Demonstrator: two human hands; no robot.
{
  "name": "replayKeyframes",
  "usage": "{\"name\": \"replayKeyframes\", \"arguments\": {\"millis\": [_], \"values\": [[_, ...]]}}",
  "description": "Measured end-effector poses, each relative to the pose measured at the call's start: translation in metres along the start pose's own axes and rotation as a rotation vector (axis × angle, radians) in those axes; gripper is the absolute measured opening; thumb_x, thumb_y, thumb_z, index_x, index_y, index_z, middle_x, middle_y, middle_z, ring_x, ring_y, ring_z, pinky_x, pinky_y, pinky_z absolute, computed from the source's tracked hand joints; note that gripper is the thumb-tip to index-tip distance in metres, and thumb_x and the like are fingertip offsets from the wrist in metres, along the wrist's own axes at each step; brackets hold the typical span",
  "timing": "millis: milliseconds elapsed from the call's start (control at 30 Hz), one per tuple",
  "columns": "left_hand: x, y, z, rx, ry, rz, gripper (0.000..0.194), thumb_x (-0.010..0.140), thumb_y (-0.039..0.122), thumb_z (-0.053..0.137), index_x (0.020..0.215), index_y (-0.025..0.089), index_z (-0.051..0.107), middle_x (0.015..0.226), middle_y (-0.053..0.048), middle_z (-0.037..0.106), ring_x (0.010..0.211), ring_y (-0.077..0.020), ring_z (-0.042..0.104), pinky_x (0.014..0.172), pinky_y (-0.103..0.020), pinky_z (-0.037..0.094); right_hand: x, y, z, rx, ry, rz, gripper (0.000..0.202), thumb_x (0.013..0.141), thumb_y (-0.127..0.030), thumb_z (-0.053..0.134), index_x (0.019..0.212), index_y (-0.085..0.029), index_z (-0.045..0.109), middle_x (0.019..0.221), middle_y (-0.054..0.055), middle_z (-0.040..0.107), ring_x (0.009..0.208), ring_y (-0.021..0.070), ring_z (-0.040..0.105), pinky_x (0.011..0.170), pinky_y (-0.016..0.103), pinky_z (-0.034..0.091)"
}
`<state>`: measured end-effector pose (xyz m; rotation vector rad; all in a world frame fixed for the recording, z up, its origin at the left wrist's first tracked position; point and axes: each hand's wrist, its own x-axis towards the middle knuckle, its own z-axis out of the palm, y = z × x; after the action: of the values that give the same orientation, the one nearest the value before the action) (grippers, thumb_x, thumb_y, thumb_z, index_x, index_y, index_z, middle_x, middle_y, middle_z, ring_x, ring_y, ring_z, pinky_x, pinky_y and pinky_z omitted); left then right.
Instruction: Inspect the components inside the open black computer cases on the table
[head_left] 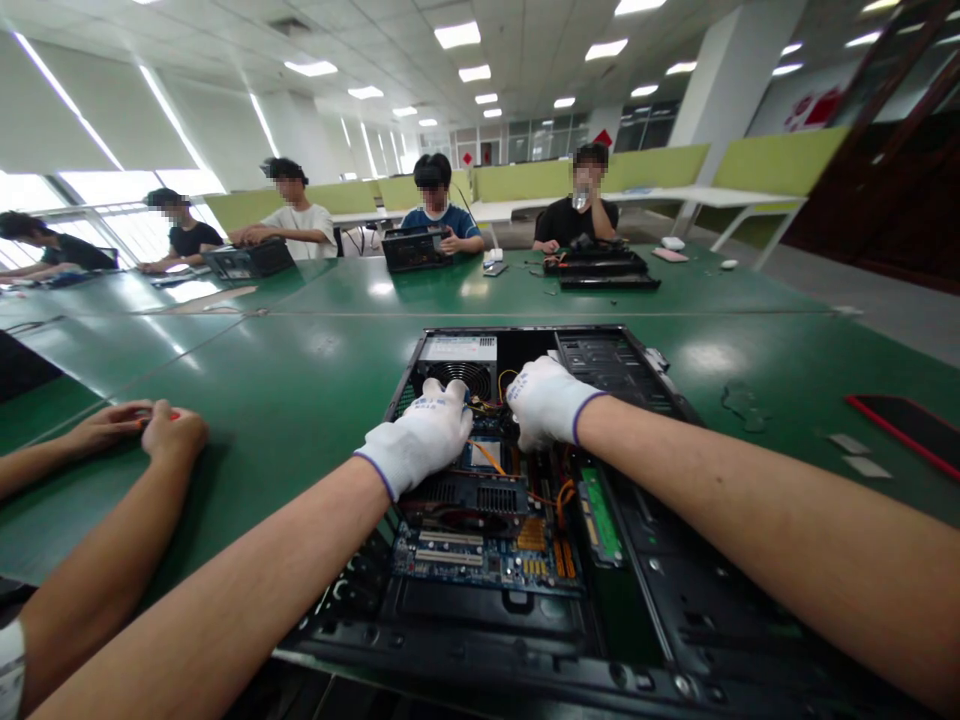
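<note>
An open computer case [442, 650] is laid flat at near centre on the table [285, 420], its motherboard [457, 565] exposed. Beyond the graphics card [461, 492], wiring [489, 456] appears to be handled between the left hand [427, 432] and right hand [549, 400]. Both sets of fingers are curled; whether anything is gripped cannot be told. Farther off lies the power supply [459, 349]. Slack and gentle handling would be called for.

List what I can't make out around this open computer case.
Head view throughout:
What left hand and right hand may grip: hidden by the gloves.
Power supply label print: too small.
Computer case, near right corner: cut off by bottom edge.
Red-edged black device: cut off by right edge.
</note>
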<state>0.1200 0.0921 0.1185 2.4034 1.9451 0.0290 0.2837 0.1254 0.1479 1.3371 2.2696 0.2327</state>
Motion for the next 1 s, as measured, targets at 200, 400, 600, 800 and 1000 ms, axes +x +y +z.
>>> {"name": "replayKeyframes", "arguments": {"millis": [200, 400, 600, 800, 1000], "values": [[-0.003, 0.0, -0.004, 0.014, -0.102, 0.063, 0.036, 0.097, 0.034, 0.045, 0.129, 0.018, 0.05, 0.122, -0.015, 0.064, 0.112, -0.0271, 0.066, 0.095, -0.037, 0.051, 0.008, 0.009, 0.005, 0.03, 0.012, 0.036, 0.059, 0.068, -0.066, 0.067, 0.104, -0.019, 0.077, 0.097, 0.017, 0.074, 0.1, 0.0356, 0.069, 0.084, 0.048, 0.05], [0.003, -0.001, -0.001, 0.038, -0.201, 0.105, 0.045, 0.093, 0.041, 0.051, 0.133, 0.02, 0.051, 0.133, -0.015, 0.064, 0.123, -0.0273, 0.062, 0.102, -0.036, 0.049, 0.013, 0.004, 0.006, 0.011, -0.006, 0.048, 0.058, 0.071, -0.062, 0.065, 0.109, -0.019, 0.075, 0.108, 0.019, 0.072, 0.104, 0.0398, 0.067, 0.087, 0.058, 0.047], [0.029, 0.011, -0.001, 0.117, -0.304, 0.137, 0.05, 0.085, 0.042, 0.06, 0.13, 0.022, 0.056, 0.131, -0.015, 0.066, 0.12, -0.0304, 0.064, 0.098, -0.039, 0.052, 0.014, 0.005, 0.007, 0.04, 0.011, 0.046, 0.061, 0.072, -0.063, 0.063, 0.11, -0.018, 0.074, 0.106, 0.019, 0.072, 0.102, 0.039, 0.068, 0.086, 0.059, 0.048], [0.045, 0.012, 0.009, 0.169, -0.448, 0.176, 0.051, 0.075, 0.039, 0.068, 0.122, 0.022, 0.062, 0.123, -0.013, 0.071, 0.11, -0.0313, 0.069, 0.09, -0.039, 0.057, 0.016, 0.009, 0.009, 0.064, 0.022, 0.037, 0.063, 0.072, -0.066, 0.061, 0.111, -0.018, 0.075, 0.1, 0.019, 0.073, 0.098, 0.0398, 0.069, 0.083, 0.058, 0.049], [0.038, 0.006, 0.018, 0.165, -0.548, 0.244, 0.067, 0.062, 0.041, 0.079, 0.125, 0.029, 0.061, 0.124, -0.006, 0.071, 0.111, -0.0289, 0.069, 0.093, -0.035, 0.056, 0.021, 0.01, 0.01, 0.103, 0.044, 0.054, 0.068, 0.071, -0.07, 0.061, 0.113, -0.019, 0.074, 0.102, 0.019, 0.073, 0.1, 0.0403, 0.068, 0.083, 0.058, 0.05]]}}
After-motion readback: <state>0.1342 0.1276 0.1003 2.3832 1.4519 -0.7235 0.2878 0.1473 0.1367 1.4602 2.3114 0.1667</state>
